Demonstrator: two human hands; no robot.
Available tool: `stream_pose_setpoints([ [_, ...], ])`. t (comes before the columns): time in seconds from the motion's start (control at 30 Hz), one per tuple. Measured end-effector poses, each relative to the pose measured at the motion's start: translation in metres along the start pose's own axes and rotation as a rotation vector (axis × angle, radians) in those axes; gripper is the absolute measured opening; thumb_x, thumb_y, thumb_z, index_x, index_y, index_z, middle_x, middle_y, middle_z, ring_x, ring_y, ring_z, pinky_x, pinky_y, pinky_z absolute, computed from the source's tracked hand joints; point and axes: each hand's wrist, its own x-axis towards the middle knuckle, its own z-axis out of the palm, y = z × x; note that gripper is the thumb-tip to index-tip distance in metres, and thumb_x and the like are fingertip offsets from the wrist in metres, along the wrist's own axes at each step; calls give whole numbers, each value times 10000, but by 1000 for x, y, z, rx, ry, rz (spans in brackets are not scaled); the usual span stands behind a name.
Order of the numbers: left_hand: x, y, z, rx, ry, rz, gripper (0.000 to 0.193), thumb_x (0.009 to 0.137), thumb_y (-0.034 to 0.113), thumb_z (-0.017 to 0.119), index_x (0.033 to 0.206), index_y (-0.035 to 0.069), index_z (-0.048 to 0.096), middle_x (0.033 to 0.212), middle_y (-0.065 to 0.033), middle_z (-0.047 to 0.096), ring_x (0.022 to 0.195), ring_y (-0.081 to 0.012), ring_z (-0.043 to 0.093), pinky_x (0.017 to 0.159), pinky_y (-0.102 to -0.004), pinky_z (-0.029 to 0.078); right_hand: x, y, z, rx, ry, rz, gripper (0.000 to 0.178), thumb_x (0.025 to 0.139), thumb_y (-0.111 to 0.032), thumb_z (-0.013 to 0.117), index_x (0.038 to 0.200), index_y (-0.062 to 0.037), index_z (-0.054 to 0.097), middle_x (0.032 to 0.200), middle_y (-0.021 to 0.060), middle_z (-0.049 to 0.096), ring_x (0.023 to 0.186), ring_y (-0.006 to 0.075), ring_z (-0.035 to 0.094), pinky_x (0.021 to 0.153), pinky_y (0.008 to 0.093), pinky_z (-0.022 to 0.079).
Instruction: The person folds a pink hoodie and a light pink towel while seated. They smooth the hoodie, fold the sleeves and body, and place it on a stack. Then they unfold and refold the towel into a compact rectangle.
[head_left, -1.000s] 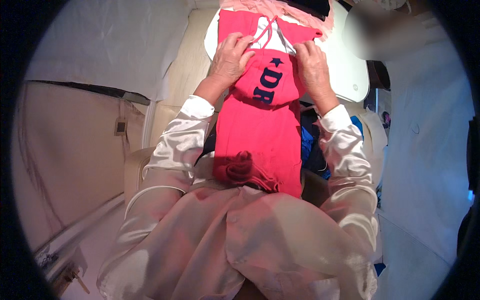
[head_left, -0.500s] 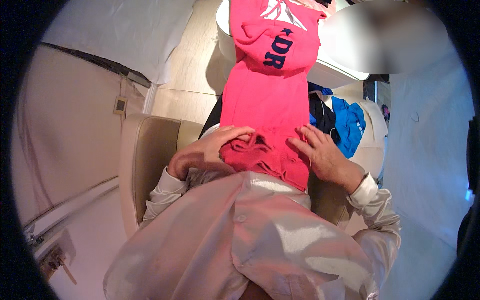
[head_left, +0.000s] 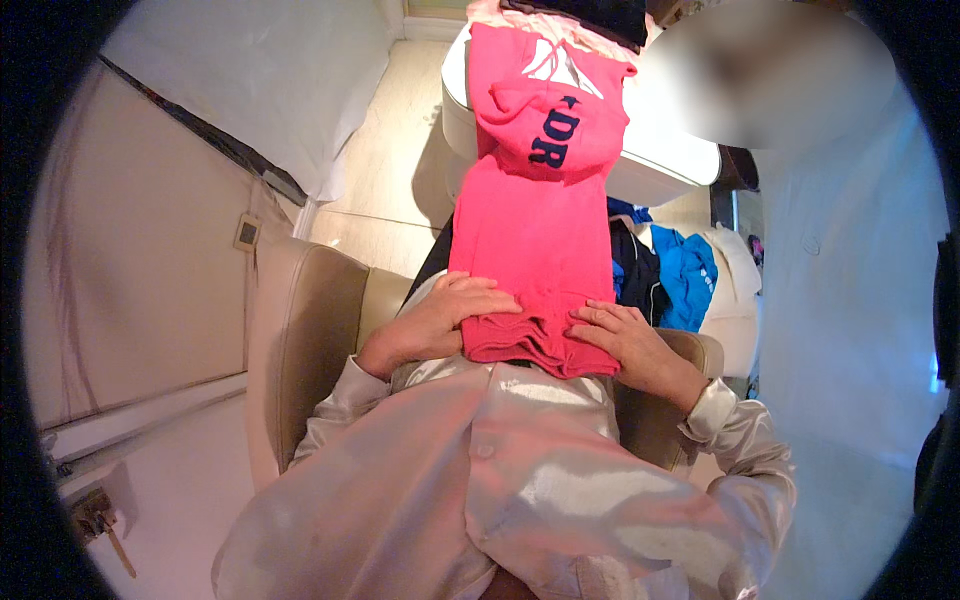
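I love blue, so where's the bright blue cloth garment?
In the head view, the blue garment lies right of the red cloth garment, beside crumpled black cloth, beyond the right hand.

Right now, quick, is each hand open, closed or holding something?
Left hand: open, fingers laid on the red cloth.
Right hand: open, fingers on the same cloth.

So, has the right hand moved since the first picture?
Yes: the right hand has come away from the white table, toward the person's body, to the near end of the red garment.
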Motion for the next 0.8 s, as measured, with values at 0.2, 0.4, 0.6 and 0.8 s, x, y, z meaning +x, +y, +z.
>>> stream_pose_setpoints([
  [0.2, 12, 5, -25, -144, 233, -21, 381, 829, 36, 630, 1196, 106, 705, 1239, -40, 703, 1217, -248, 608, 1121, -453, 332, 14, 18, -42, 435, 260, -28, 319, 866, -23, 638, 1184, -34, 632, 1054, 136, 705, 997, 293, 695, 882, 369, 529],
  [0.4, 61, 31, -105, -481, 489, -3, 335, 892, -14, 631, 1222, 27, 676, 1074, -29, 723, 986, -113, 631, 945, -285, 479, 29, 33, -125, 530, 511, 41, 253, 968, -81, 614, 1202, 15, 622, 1031, 75, 681, 988, 150, 621, 894, 285, 484],
  [0.6, 153, 5, -203, -563, 576, -63, 350, 928, 117, 710, 1257, 13, 655, 1111, -32, 697, 998, -109, 631, 916, -281, 512, 99, 91, -210, 841, 744, 93, 317, 977, -151, 659, 1253, 5, 658, 1102, 1, 690, 1006, 84, 604, 897, 256, 486],
  [0.8, 251, -102, -260, -413, 669, -176, 306, 953, 167, 662, 1208, 0, 678, 1051, -51, 722, 917, -130, 658, 841, -306, 537, 214, 187, -245, 879, 944, 122, 295, 983, -209, 641, 1200, -16, 690, 1077, 33, 736, 962, 106, 644, 885, 276, 494],
])
